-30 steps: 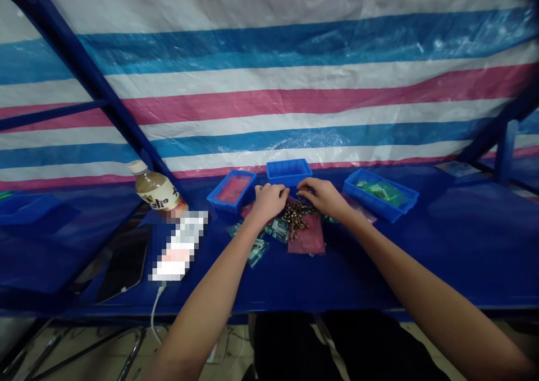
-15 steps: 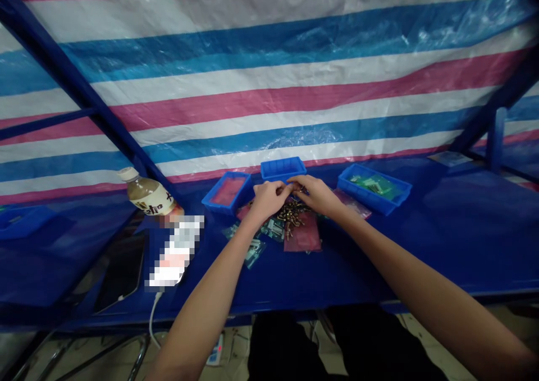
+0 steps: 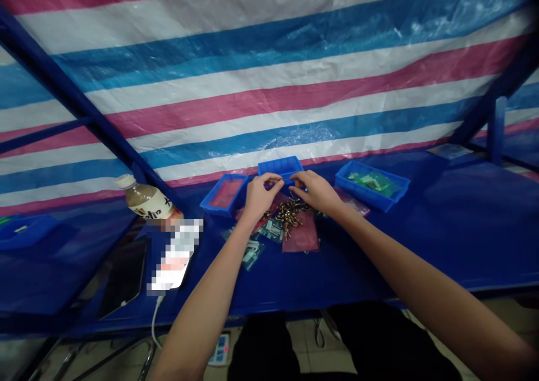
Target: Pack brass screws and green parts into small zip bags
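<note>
My left hand (image 3: 260, 194) and my right hand (image 3: 312, 189) are raised side by side above a heap of small brass parts (image 3: 289, 215) on the blue table. Both hands have their fingers curled, fingertips nearly meeting in front of a small blue tray (image 3: 279, 168). Something small seems pinched between them, too small to name. The brass heap lies on a pink plastic bag (image 3: 300, 237). Green circuit boards in clear bags (image 3: 254, 252) lie beside it, under my left wrist.
A blue tray with a pink bag (image 3: 224, 194) stands to the left, a blue tray with green boards (image 3: 372, 183) to the right. A drink bottle (image 3: 145, 200), a blurred phone (image 3: 175, 255) on a cable and a dark tablet (image 3: 124, 279) lie left. A striped tarp hangs behind.
Both hands lifted from the brass heap and drew together in front of the middle blue tray. The view has shifted slightly.
</note>
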{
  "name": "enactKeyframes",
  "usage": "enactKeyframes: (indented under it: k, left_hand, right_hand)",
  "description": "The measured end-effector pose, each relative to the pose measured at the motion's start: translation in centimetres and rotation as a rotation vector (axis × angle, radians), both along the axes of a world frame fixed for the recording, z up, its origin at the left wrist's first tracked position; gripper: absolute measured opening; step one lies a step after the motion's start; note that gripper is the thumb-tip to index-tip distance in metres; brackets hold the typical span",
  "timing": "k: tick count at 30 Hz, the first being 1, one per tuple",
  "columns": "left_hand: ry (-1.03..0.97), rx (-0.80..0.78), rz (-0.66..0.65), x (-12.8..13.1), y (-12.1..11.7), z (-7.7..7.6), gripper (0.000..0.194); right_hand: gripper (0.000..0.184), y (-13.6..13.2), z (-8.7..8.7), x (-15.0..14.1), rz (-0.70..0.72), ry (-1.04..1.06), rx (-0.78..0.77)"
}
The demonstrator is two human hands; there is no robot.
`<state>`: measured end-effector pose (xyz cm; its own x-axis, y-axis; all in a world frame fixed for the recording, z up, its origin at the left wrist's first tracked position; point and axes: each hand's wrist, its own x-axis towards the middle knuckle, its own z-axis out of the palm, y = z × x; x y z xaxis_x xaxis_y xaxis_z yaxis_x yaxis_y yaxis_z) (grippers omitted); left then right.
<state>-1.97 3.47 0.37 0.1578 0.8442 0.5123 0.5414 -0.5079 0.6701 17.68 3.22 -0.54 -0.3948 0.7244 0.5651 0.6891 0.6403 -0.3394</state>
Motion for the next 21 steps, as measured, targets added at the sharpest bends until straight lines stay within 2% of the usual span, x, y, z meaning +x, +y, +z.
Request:
enactKeyframes:
  k: [3, 6, 8, 12, 16, 21]
  left_hand:
    - [-0.014, 0.134, 0.135, -0.9, 0.7, 0.5, 0.018]
    - [0.115, 0.22, 0.293, -1.9, 1.6, 0.9, 0.016]
    - [0.242, 0.23, 0.352, -2.3, 2.2, 0.8, 0.015]
    - [0.496, 0.196, 0.386, -2.1, 2.2, 0.2, 0.02]
    - [0.636, 0.197, 0.389, -1.8, 1.2, -0.2, 0.026]
    - [0.747, 0.264, 0.349, -1.1, -0.3, 0.0, 0.036]
  right_hand:
    - [0.02, -0.6, 0.6, -0.4, -0.017, -0.041, 0.025]
    - [0.019, -1.1, 1.0, -0.8, 0.007, -0.12, 0.066]
    - [0.021, -1.2, 1.1, -0.9, 0.012, -0.18, 0.082]
    - [0.023, -1.0, 1.2, -0.5, -0.034, -0.248, 0.037]
    - [0.026, -0.6, 1.1, 0.2, -0.128, -0.265, -0.066]
    - [0.027, -0.3, -0.1, 0.2, -0.03, -0.364, -0.106]
